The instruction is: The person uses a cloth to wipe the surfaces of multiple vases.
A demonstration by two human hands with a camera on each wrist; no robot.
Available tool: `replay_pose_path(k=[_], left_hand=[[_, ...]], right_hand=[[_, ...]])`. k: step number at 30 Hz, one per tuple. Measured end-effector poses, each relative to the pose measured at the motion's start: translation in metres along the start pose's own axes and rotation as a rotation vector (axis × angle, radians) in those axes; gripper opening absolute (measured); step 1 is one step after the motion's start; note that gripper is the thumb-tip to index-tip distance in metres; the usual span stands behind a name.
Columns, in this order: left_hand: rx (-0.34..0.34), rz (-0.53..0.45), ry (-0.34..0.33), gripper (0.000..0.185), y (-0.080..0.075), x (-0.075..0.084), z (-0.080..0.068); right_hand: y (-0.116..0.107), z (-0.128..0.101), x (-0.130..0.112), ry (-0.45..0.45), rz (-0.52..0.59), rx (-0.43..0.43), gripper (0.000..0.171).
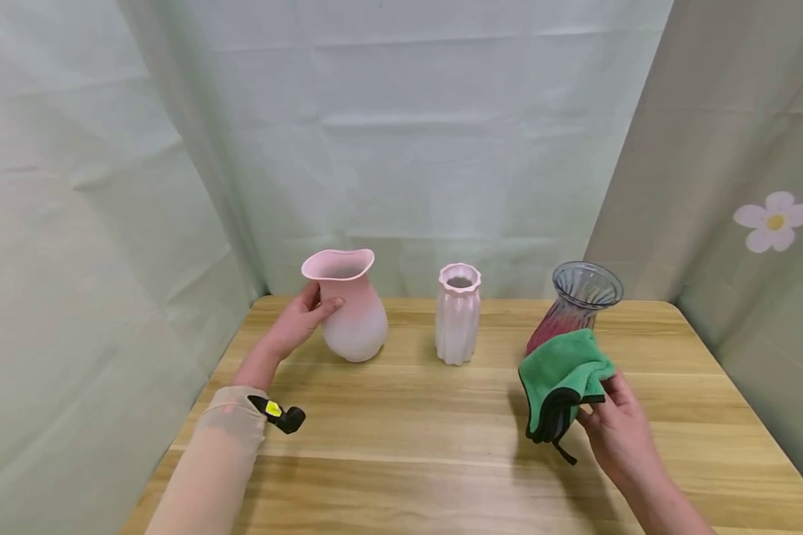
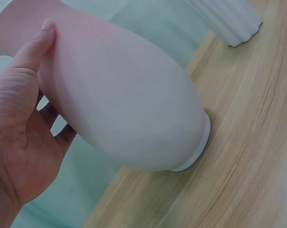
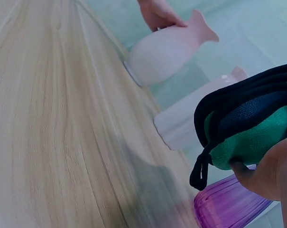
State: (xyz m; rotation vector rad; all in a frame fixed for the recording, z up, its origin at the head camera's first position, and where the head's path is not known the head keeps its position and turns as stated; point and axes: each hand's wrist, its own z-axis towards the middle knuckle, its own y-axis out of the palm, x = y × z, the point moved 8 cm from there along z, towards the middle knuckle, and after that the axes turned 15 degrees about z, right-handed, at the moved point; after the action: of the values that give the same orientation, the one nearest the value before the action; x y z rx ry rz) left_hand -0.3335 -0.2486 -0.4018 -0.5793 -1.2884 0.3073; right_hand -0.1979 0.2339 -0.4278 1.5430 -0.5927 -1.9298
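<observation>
A pink-to-white vase [image 1: 356, 324] with a wavy rim stands at the left of the table. My left hand [image 1: 302, 321] grips its neck from the left, thumb across the front, as the left wrist view [image 2: 129, 90] also shows. My right hand [image 1: 618, 427] holds a folded green cloth [image 1: 565, 368] with black edging and a small loop. Behind the cloth is a glass vase [image 1: 585, 286], clear at the top and purple-pink below, partly hidden by it. In the right wrist view the cloth [image 3: 257, 128] hangs above the purple glass vase [image 3: 231, 202].
Between the two vases stands a narrow, ribbed white-pink vase [image 1: 458, 316]. All rest near the back edge of the wooden table [image 1: 401, 475]. Pale curtains [image 1: 401, 148] hang close behind and at both sides.
</observation>
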Motion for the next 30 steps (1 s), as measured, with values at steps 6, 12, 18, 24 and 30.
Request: replay_pose_path(k=[6,12,18,24,30], left_hand=[[0.029,0.018,-0.020,0.075,-0.004,0.000,-0.005],[0.165,0.017,-0.058,0.082,-0.017,0.002,-0.024],[0.348,0.008,0.000,0.081,-0.038,0.015,-0.051],[0.389,0.023,0.024,0.080,-0.041,0.037,-0.069],[0.359,-0.045,0.098,0.075,-0.025,0.072,-0.077]], right_hand=[[0.003,0.001,0.008,0.006,-0.014,0.001,0.032],[0.003,0.001,0.010,0.006,-0.033,0.008,0.034],[0.003,0.001,0.011,0.009,-0.072,0.014,0.033],[0.003,0.000,0.012,0.014,-0.080,0.021,0.031],[0.005,0.000,0.012,0.008,-0.077,0.019,0.031]])
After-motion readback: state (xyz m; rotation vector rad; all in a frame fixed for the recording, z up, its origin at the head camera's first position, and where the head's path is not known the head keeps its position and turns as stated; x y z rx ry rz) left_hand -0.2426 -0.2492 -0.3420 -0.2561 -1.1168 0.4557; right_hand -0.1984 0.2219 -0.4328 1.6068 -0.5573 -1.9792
